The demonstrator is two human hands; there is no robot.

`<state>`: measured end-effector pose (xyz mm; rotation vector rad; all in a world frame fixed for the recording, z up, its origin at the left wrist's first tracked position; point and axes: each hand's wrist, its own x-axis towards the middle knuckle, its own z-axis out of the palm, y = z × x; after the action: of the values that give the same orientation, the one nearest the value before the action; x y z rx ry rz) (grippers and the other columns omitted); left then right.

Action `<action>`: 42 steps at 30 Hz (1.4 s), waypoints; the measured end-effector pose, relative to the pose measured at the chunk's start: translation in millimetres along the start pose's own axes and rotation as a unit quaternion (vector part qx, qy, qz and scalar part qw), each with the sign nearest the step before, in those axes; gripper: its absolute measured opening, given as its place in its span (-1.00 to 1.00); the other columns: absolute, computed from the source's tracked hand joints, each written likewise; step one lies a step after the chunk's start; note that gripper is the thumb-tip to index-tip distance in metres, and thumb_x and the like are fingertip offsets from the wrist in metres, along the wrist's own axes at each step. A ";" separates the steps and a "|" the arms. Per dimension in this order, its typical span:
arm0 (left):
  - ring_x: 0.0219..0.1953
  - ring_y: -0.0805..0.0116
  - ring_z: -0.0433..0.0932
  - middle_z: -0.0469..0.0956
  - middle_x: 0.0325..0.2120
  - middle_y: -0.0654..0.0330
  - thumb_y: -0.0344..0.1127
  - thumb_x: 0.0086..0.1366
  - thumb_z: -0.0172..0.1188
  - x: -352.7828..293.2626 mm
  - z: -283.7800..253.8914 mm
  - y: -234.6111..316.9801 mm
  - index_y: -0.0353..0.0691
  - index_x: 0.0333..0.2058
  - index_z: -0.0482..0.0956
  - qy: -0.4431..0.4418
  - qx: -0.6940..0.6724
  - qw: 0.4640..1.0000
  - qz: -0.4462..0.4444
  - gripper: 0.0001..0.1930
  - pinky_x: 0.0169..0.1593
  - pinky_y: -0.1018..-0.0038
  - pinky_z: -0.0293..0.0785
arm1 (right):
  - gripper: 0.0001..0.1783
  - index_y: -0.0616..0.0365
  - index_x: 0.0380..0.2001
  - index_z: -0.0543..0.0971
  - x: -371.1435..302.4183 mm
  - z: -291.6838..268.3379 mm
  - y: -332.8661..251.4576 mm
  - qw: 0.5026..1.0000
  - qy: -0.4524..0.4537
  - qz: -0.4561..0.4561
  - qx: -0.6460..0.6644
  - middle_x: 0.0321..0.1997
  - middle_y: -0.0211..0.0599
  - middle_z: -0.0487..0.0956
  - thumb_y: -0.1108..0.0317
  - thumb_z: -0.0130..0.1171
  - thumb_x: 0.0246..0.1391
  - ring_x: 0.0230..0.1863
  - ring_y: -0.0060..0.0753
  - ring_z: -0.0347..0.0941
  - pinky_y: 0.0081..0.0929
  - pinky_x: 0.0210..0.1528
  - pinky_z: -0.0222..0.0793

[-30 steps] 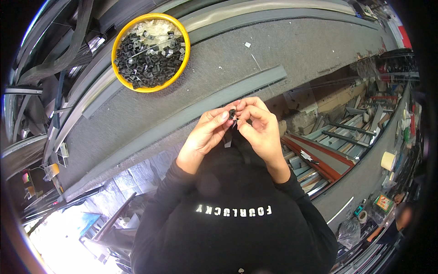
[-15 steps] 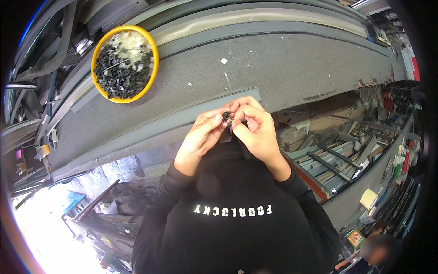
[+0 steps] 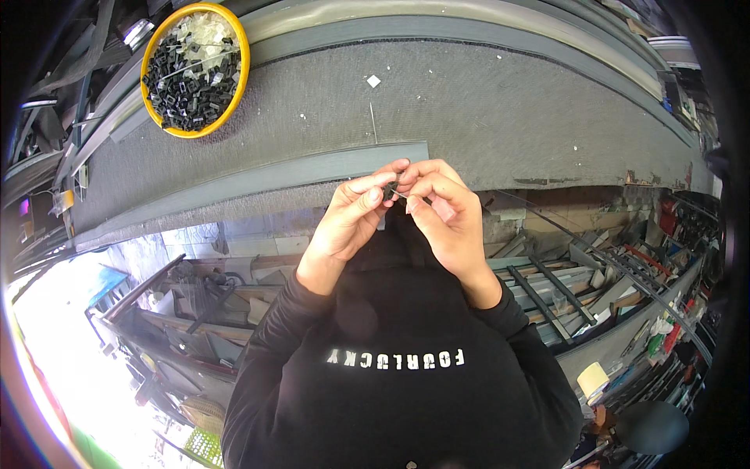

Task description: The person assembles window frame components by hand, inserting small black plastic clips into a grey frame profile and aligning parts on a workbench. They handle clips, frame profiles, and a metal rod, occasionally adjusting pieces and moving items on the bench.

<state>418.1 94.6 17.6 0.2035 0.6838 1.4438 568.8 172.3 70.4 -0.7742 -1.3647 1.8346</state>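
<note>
- The left hand point(image 3: 349, 221) is curled, its thumb and forefinger pinched on a small black clip point(image 3: 390, 190), a dark, hard-looking piece too small to make out in detail.
- The right hand point(image 3: 443, 215) is curled too, fingertips closed on the same small black clip from the other side, so both hands meet at it; a thin pale sliver shows at the fingertips, but what it is cannot be told.
- The clip is held in the air between the hands, above the near edge of the tabletop point(image 3: 500, 117) and in front of the person's chest.
- Both forearms are in black sleeves point(image 3: 273, 344) of soft knit cloth, part of a black hooded top with pale lettering.
- Just beyond the hands lies a long grey strip point(image 3: 258, 180), flat, smooth and straight-edged, running along the tabletop to the left.
- The tabletop is covered in a grey, coarse, carpet-like surface, flecked with small white scraps point(image 3: 373, 80).
- Well apart, at the far left, stands a round yellow bowl point(image 3: 241, 70) with a smooth rim, heaped with many small black clips point(image 3: 187, 78) and some pale ones.
- Below the tabletop edge to the right, long metal bars and profiles point(image 3: 547, 289) lie stacked.
</note>
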 end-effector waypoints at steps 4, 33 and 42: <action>0.00 0.48 0.48 0.34 0.26 -0.01 -0.18 0.23 0.36 -1.9 -1.7 0.3 -0.24 -0.02 0.63 0.017 -0.003 1.000 -0.005 -0.61 0.00 0.60 0.42 | -0.89 0.30 -0.49 0.48 1.6 0.7 2.5 1.000 -0.006 -0.010 -0.018 -0.14 -0.27 0.46 0.71 0.12 0.00 -0.10 -0.47 0.43 -0.49 -0.02 0.33; 0.11 0.43 0.47 0.37 0.24 0.04 -0.36 0.31 0.26 -0.4 -11.0 6.2 -0.19 -0.01 0.65 -0.028 -0.040 0.999 0.015 -0.72 0.05 0.58 0.49 | -0.89 0.29 -0.49 0.48 6.6 9.2 0.9 0.999 -0.019 -0.025 -0.027 -0.15 -0.28 0.46 0.69 0.13 0.02 -0.08 -0.46 0.43 -0.49 -0.02 0.33; 0.11 0.33 0.47 0.41 0.20 0.04 -0.39 0.28 0.29 -1.1 -6.2 4.0 -0.20 -0.05 0.67 -0.027 0.002 0.998 0.050 -0.74 0.08 0.47 0.47 | -0.92 0.29 -0.43 0.51 4.9 6.5 5.2 0.997 -0.038 -0.023 -0.064 -0.08 -0.26 0.43 0.67 0.11 0.10 -0.05 -0.50 0.38 -0.50 0.03 0.33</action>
<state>411.4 92.5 15.1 0.2813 0.6395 1.5273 559.8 171.8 66.8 -0.7382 -1.5475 1.7719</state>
